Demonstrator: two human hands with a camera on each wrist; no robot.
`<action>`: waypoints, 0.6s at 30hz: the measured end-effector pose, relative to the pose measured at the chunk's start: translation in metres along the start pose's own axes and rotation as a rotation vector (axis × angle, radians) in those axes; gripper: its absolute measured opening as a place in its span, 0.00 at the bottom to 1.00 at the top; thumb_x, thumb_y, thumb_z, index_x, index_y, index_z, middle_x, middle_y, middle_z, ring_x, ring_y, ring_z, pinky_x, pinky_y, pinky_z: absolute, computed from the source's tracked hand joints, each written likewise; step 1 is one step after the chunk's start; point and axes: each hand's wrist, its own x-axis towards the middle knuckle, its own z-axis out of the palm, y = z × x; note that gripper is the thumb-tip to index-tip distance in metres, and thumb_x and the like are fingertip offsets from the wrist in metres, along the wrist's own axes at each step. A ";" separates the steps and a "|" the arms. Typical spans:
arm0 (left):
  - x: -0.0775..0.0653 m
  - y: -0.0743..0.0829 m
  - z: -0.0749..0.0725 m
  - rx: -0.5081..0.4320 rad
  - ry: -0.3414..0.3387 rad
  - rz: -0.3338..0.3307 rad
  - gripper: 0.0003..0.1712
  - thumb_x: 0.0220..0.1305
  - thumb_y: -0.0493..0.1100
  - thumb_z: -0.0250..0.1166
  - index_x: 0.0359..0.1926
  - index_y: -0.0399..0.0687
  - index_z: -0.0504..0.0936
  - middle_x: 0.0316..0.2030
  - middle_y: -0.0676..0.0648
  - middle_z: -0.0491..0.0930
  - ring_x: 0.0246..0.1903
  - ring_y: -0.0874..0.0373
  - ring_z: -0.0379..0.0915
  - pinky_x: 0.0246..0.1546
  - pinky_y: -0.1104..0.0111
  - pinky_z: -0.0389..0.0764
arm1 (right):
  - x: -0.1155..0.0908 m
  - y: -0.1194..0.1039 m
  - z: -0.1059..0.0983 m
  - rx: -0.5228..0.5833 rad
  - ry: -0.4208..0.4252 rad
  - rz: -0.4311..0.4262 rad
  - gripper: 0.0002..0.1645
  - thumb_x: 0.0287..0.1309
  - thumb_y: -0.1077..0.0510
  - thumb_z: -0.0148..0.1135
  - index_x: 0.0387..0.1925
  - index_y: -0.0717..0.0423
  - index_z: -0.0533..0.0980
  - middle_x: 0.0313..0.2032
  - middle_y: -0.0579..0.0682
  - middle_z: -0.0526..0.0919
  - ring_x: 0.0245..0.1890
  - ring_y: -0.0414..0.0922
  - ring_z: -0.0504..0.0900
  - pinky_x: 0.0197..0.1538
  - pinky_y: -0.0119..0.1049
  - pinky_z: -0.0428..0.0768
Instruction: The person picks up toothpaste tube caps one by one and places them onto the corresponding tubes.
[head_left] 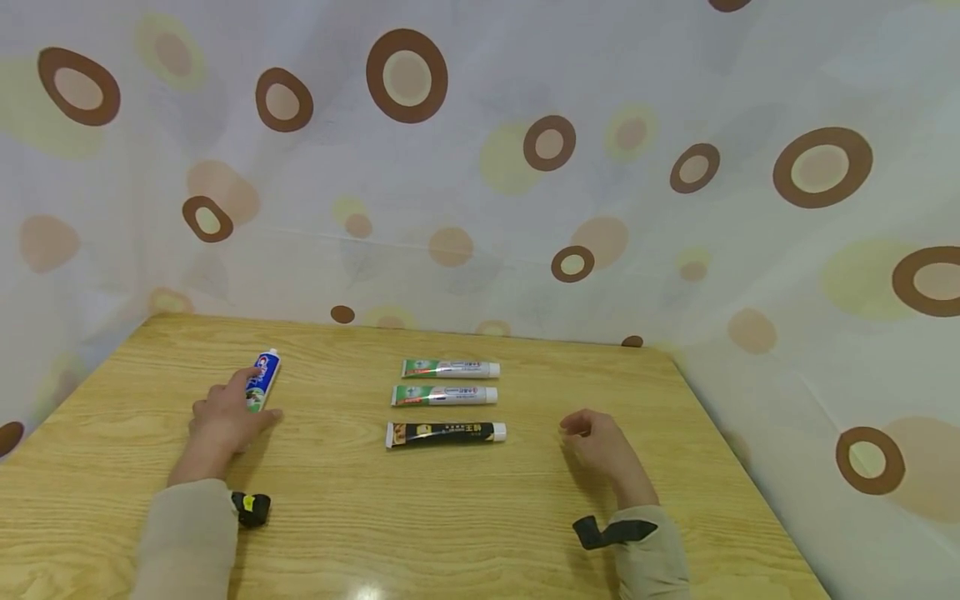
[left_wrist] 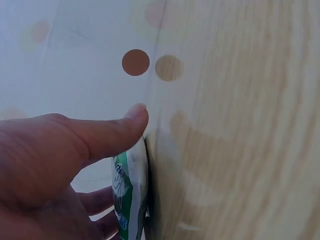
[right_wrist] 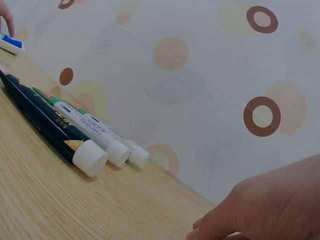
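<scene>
At the left of the table, my left hand (head_left: 228, 417) is over a blue, white and green toothpaste tube (head_left: 266, 367). Its index finger lies across the tube, while the thumb reaches out to the right. Up close in the left wrist view, the tube's green and white end (left_wrist: 131, 195) shows between thumb and fingers, beside the tabletop; part of it is hidden. My right hand (head_left: 600, 446) hovers at the right with loosely bent fingers and holds nothing. Closest to it is a black toothpaste tube (head_left: 446, 432) with a white cap.
Behind the black tube, two green and silver toothpaste tubes, a nearer one (head_left: 444, 396) and a farther one (head_left: 450, 369), lie side by side, caps to the right. The wooden table (head_left: 337, 517) meets a cloth wall (head_left: 480, 167) with circles at the back and right.
</scene>
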 end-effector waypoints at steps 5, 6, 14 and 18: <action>-0.001 0.001 0.004 0.015 0.034 0.016 0.43 0.64 0.39 0.61 0.75 0.41 0.50 0.60 0.17 0.56 0.50 0.23 0.57 0.44 0.38 0.66 | -0.001 0.001 0.000 -0.011 0.000 0.042 0.10 0.60 0.68 0.57 0.42 0.65 0.80 0.43 0.59 0.83 0.43 0.52 0.78 0.50 0.49 0.76; 0.000 0.001 0.004 0.014 0.038 0.019 0.42 0.64 0.38 0.60 0.75 0.41 0.51 0.60 0.17 0.57 0.50 0.23 0.57 0.44 0.38 0.66 | -0.001 0.001 0.000 -0.010 0.001 0.046 0.10 0.60 0.68 0.57 0.42 0.65 0.81 0.43 0.59 0.83 0.44 0.52 0.78 0.50 0.49 0.76; 0.005 0.003 0.004 0.000 0.020 0.077 0.39 0.65 0.40 0.59 0.73 0.37 0.55 0.60 0.18 0.63 0.56 0.26 0.63 0.55 0.40 0.67 | -0.003 0.002 -0.001 -0.032 0.000 0.045 0.12 0.57 0.69 0.55 0.41 0.64 0.81 0.43 0.59 0.83 0.43 0.52 0.78 0.49 0.48 0.76; 0.005 0.002 0.004 -0.011 0.021 0.096 0.37 0.66 0.41 0.56 0.72 0.36 0.56 0.61 0.19 0.64 0.56 0.28 0.65 0.55 0.41 0.68 | -0.002 0.003 -0.002 -0.052 -0.005 0.035 0.11 0.56 0.70 0.56 0.40 0.64 0.81 0.42 0.59 0.83 0.39 0.50 0.78 0.43 0.43 0.76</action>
